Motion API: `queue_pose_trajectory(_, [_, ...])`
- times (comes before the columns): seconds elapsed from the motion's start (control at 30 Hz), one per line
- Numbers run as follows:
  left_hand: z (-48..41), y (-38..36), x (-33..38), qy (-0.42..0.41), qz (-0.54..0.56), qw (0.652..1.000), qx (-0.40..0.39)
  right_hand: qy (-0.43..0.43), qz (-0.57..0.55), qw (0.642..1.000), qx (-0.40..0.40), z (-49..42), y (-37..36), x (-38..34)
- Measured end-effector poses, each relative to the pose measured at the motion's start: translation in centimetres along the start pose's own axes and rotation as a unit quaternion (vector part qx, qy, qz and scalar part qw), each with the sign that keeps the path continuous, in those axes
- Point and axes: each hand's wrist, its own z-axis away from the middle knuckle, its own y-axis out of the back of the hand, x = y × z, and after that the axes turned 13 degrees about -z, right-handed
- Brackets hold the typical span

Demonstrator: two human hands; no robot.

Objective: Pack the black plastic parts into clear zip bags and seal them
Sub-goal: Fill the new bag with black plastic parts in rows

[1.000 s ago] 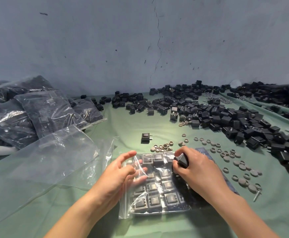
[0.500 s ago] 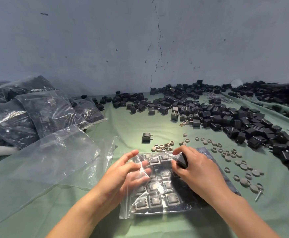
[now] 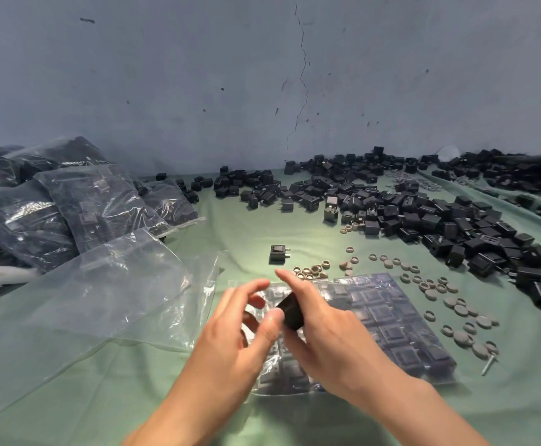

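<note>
Well, the biggest thing is the green cloth worktop [image 3: 246,233], with a grey-blue cracked wall [image 3: 262,75] behind it at 12 o'clock. A huge pile of loose black plastic parts [image 3: 439,217] spreads from 12 o'clock round to 3 o'clock. At 9 o'clock sits a heap of packed clear bags [image 3: 69,207], dark with parts inside. Just in front of that heap, at 8 o'clock, lies an empty clear plastic bag [image 3: 79,304], flat and crinkly.

In the middle lies a clear zip bag filled with black parts [image 3: 401,329] in neat rows. It lies flat on the worktop, partly under both hands.

The left hand [image 3: 230,342] has its fingers spread and softly bent, and its thumb tip touches one small black plastic part [image 3: 291,312]. The right hand [image 3: 333,336] pinches that part over the top end of the zip bag, with one finger pointing out.

A lone black part [image 3: 277,253] stands at 12 o'clock from the hands. Little grey rings and discs [image 3: 455,304] are scattered from 12 to 3 o'clock. A small screw [image 3: 489,363] lies at 3 o'clock, by the zip bag's corner.
</note>
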Motion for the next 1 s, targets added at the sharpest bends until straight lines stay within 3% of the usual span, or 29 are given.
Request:
queue_pose_trajectory(0.1, [0.2, -0.5, 0.1, -0.031, -0.021, 0.998, -0.047, 0.066, 0.071, 0.995, 0.016, 0.1, -0.5, -0.4])
queue_pose_trajectory(0.23, [0.2, 0.0, 0.2, -0.038, -0.048, 0.996, -0.059, 0.076, 0.078, 0.994, 0.016, 0.2, -0.1, -0.4])
queue_pose_trajectory(0.37, [-0.2, 1.0, 0.7, 0.039, 0.071, 0.994, -0.071, 0.067, 0.035, 0.997, 0.022, -0.3, 0.4, -0.9])
queue_pose_trajectory(0.5, [-0.3, 1.6, 1.1, 0.116, 0.199, 0.964, -0.130, 0.077, 0.035, 0.996, 0.007, -0.3, 0.9, -1.4])
queue_pose_trajectory(0.73, [-0.6, 1.5, 0.7, 0.163, 0.261, 0.938, -0.158, 0.090, 0.036, 0.995, 0.006, 0.1, 1.0, -1.0])
queue_pose_trajectory(0.83, [-0.5, 1.5, 0.3, 0.165, 0.274, 0.930, -0.180, 0.071, 0.032, 0.996, -0.033, 0.2, 0.9, -0.9])
queue_pose_trajectory(1.0, [-0.5, 1.7, 0.2, 0.169, 0.311, 0.914, -0.198, 0.125, 0.100, 0.987, -0.019, 0.3, 0.9, -0.7])
